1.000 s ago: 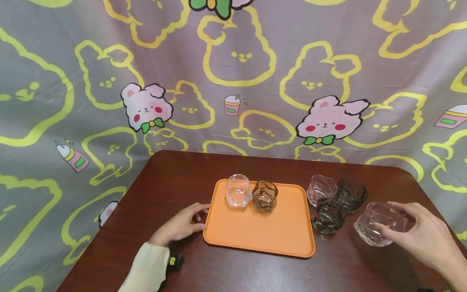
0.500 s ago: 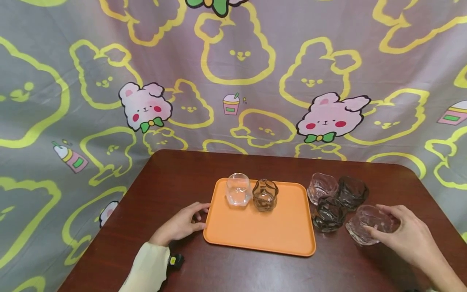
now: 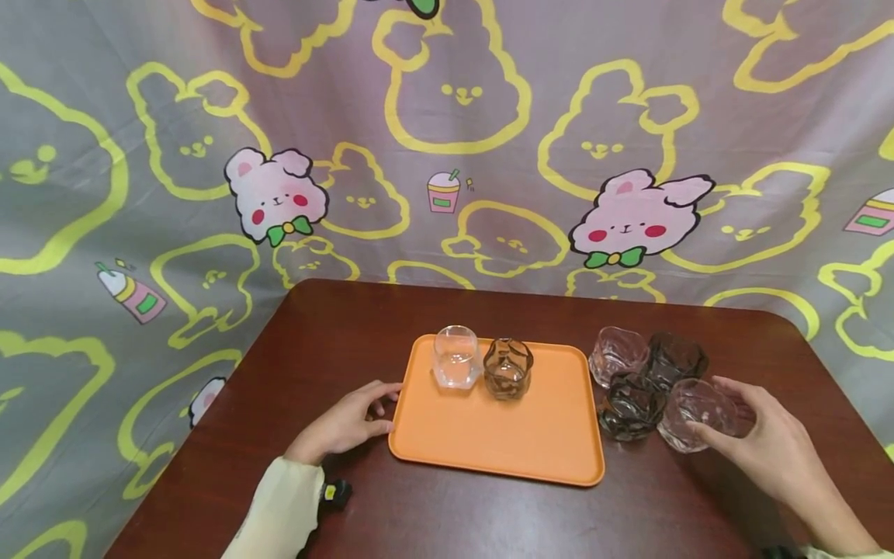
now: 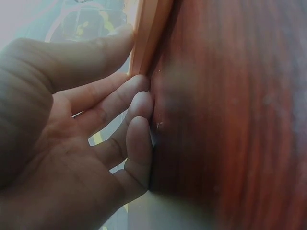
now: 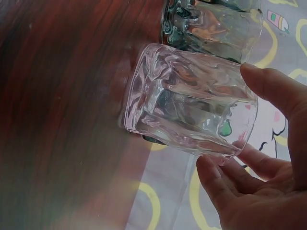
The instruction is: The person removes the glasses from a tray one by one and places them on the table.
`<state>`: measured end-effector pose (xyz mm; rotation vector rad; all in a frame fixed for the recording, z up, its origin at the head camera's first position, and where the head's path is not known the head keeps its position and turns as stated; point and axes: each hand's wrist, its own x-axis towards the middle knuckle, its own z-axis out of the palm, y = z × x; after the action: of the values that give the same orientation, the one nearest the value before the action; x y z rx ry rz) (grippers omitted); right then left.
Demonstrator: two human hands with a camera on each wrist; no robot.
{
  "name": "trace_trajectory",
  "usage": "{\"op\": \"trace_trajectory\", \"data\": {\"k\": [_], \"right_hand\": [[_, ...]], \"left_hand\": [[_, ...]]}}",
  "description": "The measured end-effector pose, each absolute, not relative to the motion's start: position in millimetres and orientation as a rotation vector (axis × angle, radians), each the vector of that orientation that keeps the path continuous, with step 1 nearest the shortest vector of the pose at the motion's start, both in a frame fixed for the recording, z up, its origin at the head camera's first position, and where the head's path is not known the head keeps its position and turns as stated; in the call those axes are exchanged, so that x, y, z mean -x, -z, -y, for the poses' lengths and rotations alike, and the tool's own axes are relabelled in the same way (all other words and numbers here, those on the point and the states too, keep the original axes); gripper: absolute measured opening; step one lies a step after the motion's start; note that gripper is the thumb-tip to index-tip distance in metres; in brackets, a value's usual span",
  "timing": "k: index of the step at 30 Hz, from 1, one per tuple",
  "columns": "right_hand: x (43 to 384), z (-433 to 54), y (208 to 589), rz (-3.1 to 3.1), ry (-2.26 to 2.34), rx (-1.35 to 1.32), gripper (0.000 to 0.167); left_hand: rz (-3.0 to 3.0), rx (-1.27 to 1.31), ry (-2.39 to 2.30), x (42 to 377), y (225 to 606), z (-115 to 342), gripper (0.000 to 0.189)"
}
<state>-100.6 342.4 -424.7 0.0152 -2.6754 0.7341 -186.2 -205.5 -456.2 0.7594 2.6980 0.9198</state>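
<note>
My left hand (image 3: 347,420) touches the left edge of the orange tray (image 3: 496,435) with its thumb and fingertips. In the left wrist view, the fingertips (image 4: 139,129) lie loosely bent along the tabletop beside the rim. On the tray's far side stand a clear glass (image 3: 456,361) and a brown glass (image 3: 507,373), side by side. My right hand (image 3: 764,442) grips a clear, faintly pink, wavy glass (image 5: 192,100) near its rim, thumb on one side and fingers on the other. It stands upright close beside a dark glass (image 3: 632,411).
Behind the held glass is another dark glass (image 3: 673,361), and next to it a pinkish clear glass (image 3: 618,357), just right of the tray. A patterned curtain (image 3: 489,155) hangs behind the brown wooden table (image 3: 335,334).
My right hand has moved left with the pinkish glass, bringing it up beside the dark glasses. The left hand has stayed at the tray's edge.
</note>
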Motion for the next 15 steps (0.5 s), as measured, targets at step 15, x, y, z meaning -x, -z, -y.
{"op": "trace_trajectory", "data": {"k": [15], "right_hand": [[100.2,-338.9,424.6,2.692,-0.723,-0.058,0.079]], "left_hand": [[-2.672,-0.721,-0.941,185.1,451.9,204.0,0.059]]}}
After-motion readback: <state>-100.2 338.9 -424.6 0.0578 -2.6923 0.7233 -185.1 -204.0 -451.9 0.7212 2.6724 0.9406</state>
